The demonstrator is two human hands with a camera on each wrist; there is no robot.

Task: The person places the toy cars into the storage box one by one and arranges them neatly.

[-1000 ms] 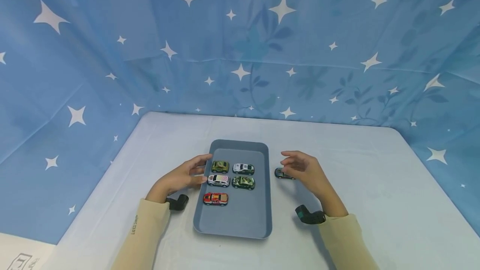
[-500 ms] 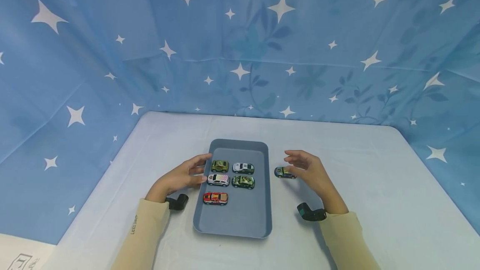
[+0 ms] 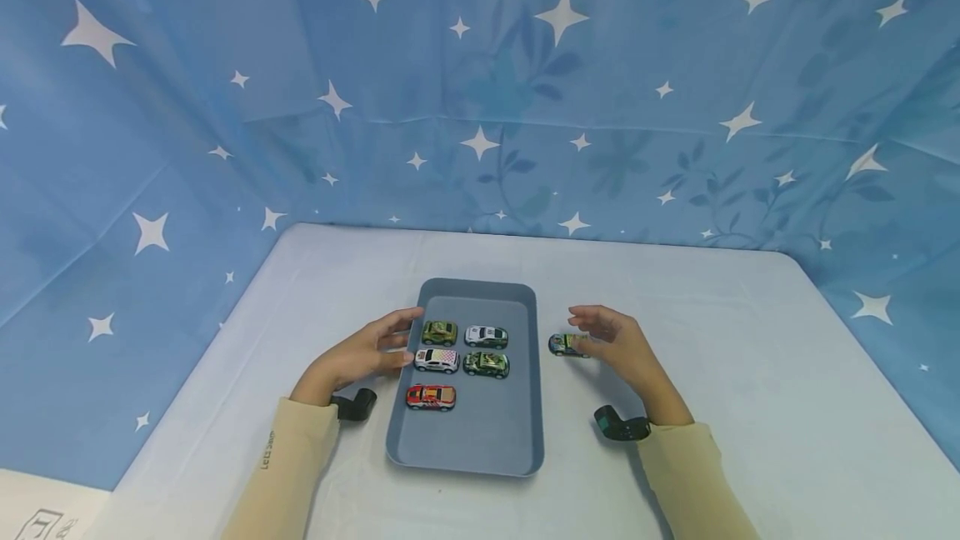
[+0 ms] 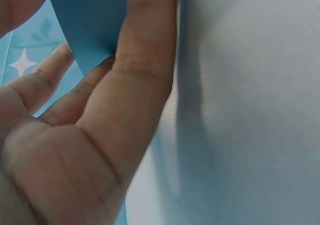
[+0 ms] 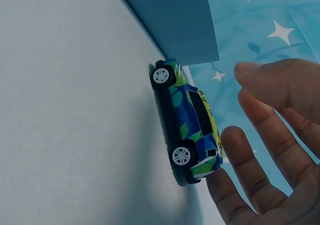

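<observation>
My left hand (image 3: 356,357) rests its fingertips and thumb against the left wall of a grey-blue tray (image 3: 495,436). In the left wrist view its thumb (image 4: 132,80) lies along the tray's outer wall. My right hand (image 3: 621,348), fingers loosely bent and apart, hovers by a blue, green and yellow toy car (image 3: 562,345) on the table right of the tray. The right wrist view shows this toy car (image 5: 187,125) on its wheels, with nothing between the thumb (image 5: 280,82) and fingers. In the head view the thumb overlaps the car's right end.
Inside the tray are an olive toy car (image 3: 439,332), a white one (image 3: 486,336), a white-and-pink one (image 3: 437,360), a green camouflage one (image 3: 486,364) and a red one (image 3: 431,397). A blue star-patterned curtain (image 3: 480,90) hangs behind the white table (image 3: 675,290).
My right hand has shifted slightly to the right, then dipped a little by the blue-green toy car, which shows more than at first. The left hand and the tray have stayed put.
</observation>
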